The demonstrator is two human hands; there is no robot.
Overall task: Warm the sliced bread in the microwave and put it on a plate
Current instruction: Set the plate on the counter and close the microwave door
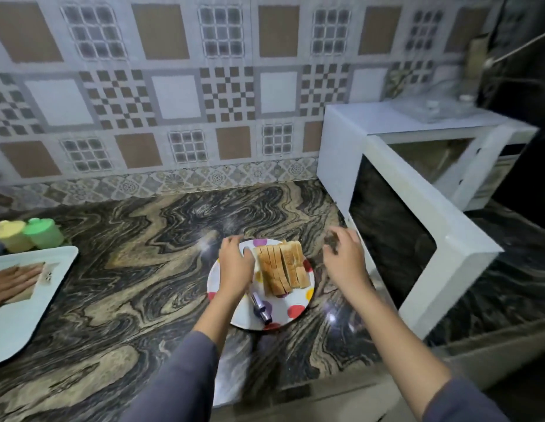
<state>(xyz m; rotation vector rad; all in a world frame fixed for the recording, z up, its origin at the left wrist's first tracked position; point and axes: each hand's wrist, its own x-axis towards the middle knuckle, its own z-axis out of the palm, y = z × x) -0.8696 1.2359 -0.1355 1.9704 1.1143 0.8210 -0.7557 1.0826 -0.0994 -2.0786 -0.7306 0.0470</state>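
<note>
Head camera has left hand (236, 263) and right hand (344, 254) loose and empty, sliced bread (280, 266) between them; tilt the plate (277, 303) and slices could topple, metal tool (261, 309) sliding off.

Marbled counter (128, 284) carries dotted plate (215, 278), tray (37, 315), yellow canister (12, 236), green canister (44, 231), microwave (338, 147).

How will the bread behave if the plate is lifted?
The bread stands on edge in slices, so it will probably topple if the plate tilts. It looks light and soft. The metal tool beside it may slide.
</note>
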